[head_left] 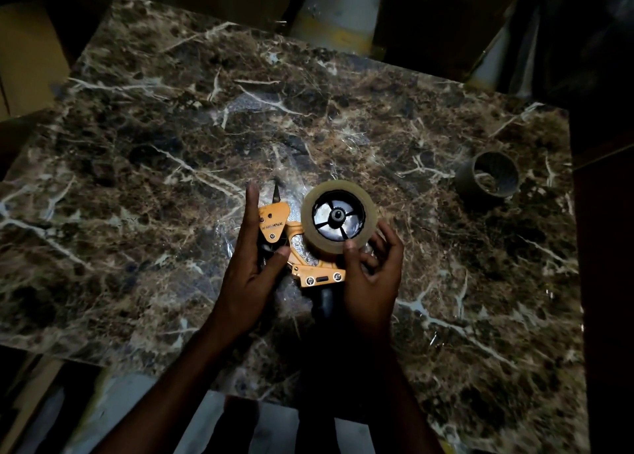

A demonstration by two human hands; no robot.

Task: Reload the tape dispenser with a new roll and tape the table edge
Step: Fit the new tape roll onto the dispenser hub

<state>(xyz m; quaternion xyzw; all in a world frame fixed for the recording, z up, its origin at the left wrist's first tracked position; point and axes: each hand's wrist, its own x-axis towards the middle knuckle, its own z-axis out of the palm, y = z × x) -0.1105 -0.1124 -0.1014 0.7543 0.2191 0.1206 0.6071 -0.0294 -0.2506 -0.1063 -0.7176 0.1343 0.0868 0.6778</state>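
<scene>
— While the orange tape dispenser point(291, 247) is steadied over the near middle of the marble table point(137, 144), how are the hands placed?

— Its front end is gripped by the left hand point(254, 268), forefinger held straight. The new tape roll point(338, 222), seated on the dispenser's hub, is pinched at its near rim by the right hand point(374, 275).

— And the old roll?

— An empty cardboard core point(487, 177) is seen lying well apart, far right.

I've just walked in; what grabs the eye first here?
The orange tape dispenser at the middle of the dark marble-patterned table, a clear tape roll on its wheel. The left hand holds its front end; the right hand pinches the roll. An empty grey cardboard core lies far right.
</scene>
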